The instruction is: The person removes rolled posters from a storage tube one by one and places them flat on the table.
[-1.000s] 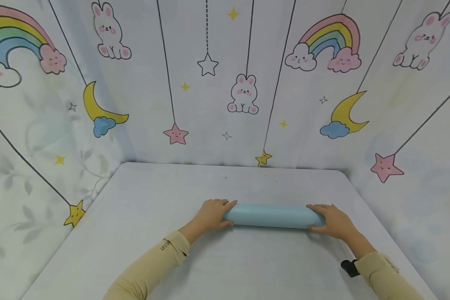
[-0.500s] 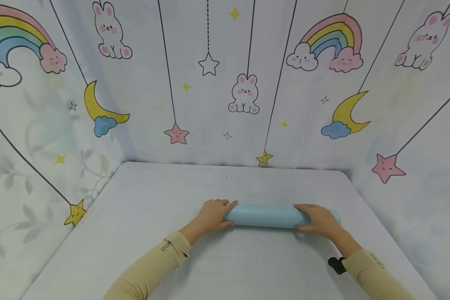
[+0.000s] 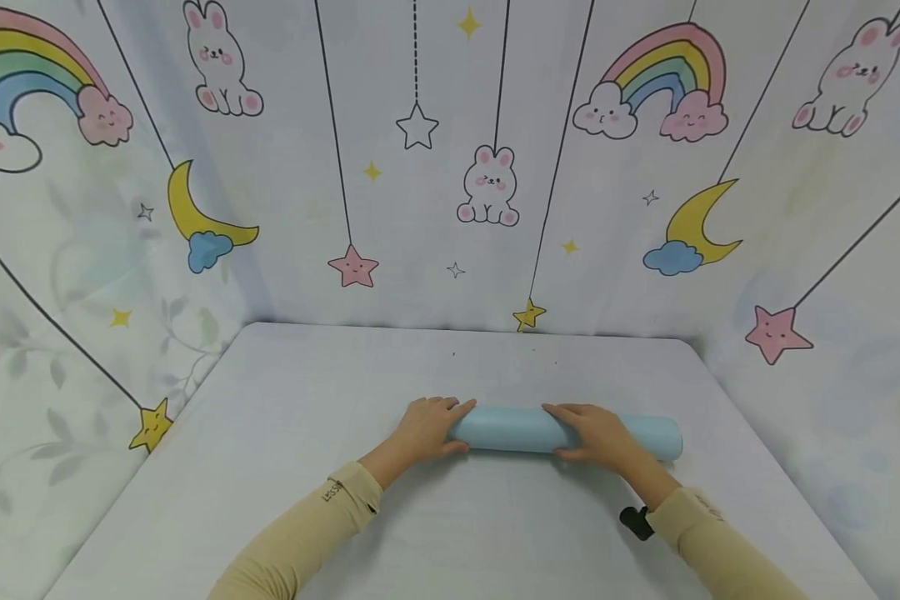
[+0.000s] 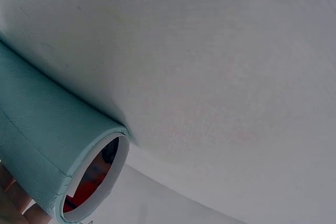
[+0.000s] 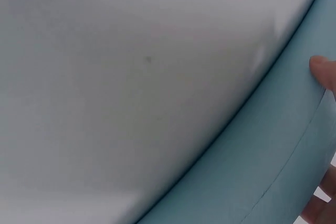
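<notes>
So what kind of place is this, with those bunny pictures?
Probably an indoor work corner, maybe a little booth, though I can't tell which room. A smooth, round-cornered white table sits between white walls or hangings printed with white-and-pink cartoon bunnies and striped rainbow arches.

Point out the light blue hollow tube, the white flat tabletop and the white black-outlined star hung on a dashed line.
Light blue hollow tube (image 3: 513, 429): head view, on its curved side.
White flat tabletop (image 3: 318, 379): head view, on its far left part.
White black-outlined star (image 3: 417, 128): head view, at its centre.
</notes>
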Demonstrator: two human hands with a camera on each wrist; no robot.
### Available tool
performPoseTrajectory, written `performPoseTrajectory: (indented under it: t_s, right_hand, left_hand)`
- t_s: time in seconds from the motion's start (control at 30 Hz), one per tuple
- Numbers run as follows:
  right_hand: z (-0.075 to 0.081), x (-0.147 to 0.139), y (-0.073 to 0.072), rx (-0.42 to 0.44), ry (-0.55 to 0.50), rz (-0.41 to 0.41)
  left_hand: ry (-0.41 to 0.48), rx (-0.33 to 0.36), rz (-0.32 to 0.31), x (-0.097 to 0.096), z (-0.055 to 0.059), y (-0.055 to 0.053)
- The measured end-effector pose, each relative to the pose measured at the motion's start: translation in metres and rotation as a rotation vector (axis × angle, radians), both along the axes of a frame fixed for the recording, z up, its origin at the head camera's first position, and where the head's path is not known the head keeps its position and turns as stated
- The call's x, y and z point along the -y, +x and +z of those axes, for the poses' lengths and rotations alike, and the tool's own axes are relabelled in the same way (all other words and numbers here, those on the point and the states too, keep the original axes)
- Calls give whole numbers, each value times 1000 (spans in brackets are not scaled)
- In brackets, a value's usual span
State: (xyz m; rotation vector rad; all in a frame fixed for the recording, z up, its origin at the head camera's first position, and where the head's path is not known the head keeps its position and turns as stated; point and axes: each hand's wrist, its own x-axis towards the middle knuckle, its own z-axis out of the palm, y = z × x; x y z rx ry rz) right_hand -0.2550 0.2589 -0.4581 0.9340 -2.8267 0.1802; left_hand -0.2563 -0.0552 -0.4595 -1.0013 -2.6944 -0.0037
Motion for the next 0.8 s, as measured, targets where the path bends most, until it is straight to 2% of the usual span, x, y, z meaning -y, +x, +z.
performPoseTrajectory:
  t_s: [0.37,0.6,0.8]
  right_hand:
    - [-1,28,-3,-41,24,58]
    - [-1,36,-2,16,40,5]
    - [5,37,0,77,2,10]
  left_hand:
    - [10,9,-3,1,1,0]
    - [9,33,7,0,0,1]
    - [-6,37,20,-2,1,4]
